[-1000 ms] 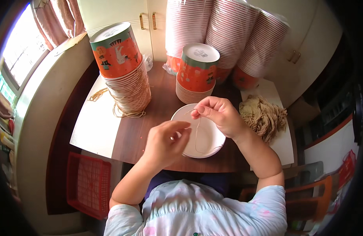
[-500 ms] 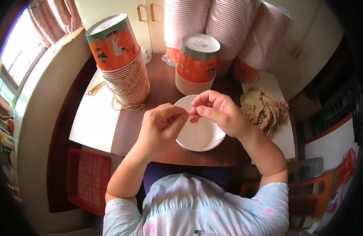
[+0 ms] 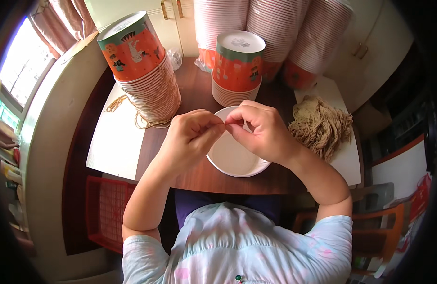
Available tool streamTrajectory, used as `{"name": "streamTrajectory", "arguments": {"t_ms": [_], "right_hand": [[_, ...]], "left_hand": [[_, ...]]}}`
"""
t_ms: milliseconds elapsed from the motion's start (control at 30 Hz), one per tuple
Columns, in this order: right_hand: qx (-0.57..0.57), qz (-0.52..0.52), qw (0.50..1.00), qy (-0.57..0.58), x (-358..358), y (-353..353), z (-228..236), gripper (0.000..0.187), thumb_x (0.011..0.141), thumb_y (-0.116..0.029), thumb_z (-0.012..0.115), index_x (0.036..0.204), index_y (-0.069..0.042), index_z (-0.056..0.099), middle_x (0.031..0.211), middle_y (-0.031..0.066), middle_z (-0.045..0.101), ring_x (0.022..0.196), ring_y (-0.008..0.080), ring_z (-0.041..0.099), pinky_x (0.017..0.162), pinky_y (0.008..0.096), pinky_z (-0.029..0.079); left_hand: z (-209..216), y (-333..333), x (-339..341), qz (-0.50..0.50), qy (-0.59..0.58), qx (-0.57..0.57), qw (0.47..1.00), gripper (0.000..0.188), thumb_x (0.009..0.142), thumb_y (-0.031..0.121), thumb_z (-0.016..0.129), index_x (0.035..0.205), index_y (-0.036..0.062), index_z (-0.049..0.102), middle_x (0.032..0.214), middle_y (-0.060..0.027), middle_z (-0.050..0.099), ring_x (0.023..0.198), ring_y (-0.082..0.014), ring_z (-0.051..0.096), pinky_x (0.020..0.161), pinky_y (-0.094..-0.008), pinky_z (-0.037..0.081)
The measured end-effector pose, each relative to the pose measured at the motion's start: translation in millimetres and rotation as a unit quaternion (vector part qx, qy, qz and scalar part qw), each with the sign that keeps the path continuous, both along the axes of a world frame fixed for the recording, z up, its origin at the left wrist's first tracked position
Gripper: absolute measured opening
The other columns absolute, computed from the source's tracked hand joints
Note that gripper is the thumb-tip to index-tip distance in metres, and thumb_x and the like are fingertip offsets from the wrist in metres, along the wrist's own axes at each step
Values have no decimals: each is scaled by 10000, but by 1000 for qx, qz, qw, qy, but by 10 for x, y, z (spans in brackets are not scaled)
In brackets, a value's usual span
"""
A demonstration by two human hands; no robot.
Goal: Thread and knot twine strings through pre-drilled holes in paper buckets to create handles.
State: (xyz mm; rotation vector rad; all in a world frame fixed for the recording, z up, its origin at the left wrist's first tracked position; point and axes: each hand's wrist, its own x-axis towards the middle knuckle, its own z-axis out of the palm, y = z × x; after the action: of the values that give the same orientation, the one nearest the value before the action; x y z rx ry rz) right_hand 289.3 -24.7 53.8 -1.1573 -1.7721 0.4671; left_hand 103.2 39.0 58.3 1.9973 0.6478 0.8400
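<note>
From where I'm standing: L hand & R hand are apparently pinching a thin strand (barely visible) tip-to-tip over the white tub on the bench, fingers narrow. Step, approx.: fine strand handling; next move is prob. calling for steady pinch.

Left fingers, right fingers, both pinched

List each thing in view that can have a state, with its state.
Left hand, fingertips pinched
Right hand, fingertips pinched
Thread, held at the fingertips, mostly hidden
White tub, mouth up
Left tub stack, nested, upside down
Middle tub stack, nested, upside down
Back tub stacks, wrapped in clear plastic
Strand bundle, loosely heaped
Cupboard doors, shut
</note>
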Motion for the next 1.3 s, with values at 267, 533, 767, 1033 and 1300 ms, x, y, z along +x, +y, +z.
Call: {"name": "streamTrajectory", "arguments": {"t_ms": [267, 533, 767, 1033, 1300], "right_hand": [[-135, -50, 987, -74, 198, 251, -274, 55, 822, -63, 644, 841, -11, 650, 817, 81, 595, 736, 198, 627, 661, 323, 498], [-50, -99, 941, -319, 416, 443, -409, 48, 791, -99, 629, 797, -58, 651, 844, 98, 615, 817, 310, 628, 715, 415, 502], [-9, -71, 960, -272, 351, 300, -460, 59, 795, -105, 633, 792, -48, 651, 817, 94, 612, 790, 302, 622, 703, 399, 504], [12, -78, 959, -273, 311, 239, -456, 60, 789, -102, 637, 775, -44, 642, 811, 94, 607, 777, 294, 622, 693, 393, 507], [58, -60, 953, -292, 403, 295, -491, 50, 788, -95, 642, 790, -46, 651, 824, 78, 600, 765, 286, 613, 691, 391, 505]], "left_hand": [[-420, 294, 67, 113, 122, 62, 984, 256, 752, 106, 686, 971, -25, 668, 847, -110, 632, 702, -171, 626, 645, -293, 503], [-565, 420, 296, 142, 219, 115, 959, 198, 742, 152, 604, 818, -14, 679, 669, -165, 648, 627, -281, 653, 626, -361, 517], [-587, 404, 325, 159, 250, 156, 942, 197, 734, 190, 604, 745, 0, 655, 669, -182, 637, 628, -338, 633, 624, -406, 513], [-578, 375, 289, 168, 201, 44, 964, 220, 747, 153, 618, 837, -43, 664, 658, -132, 643, 570, -188, 612, 566, -319, 486], [-582, 203, 144, 64, 108, -120, 985, 322, 765, 81, 618, 1045, -73, 662, 766, -56, 669, 662, -84, 588, 605, -229, 470]]}}
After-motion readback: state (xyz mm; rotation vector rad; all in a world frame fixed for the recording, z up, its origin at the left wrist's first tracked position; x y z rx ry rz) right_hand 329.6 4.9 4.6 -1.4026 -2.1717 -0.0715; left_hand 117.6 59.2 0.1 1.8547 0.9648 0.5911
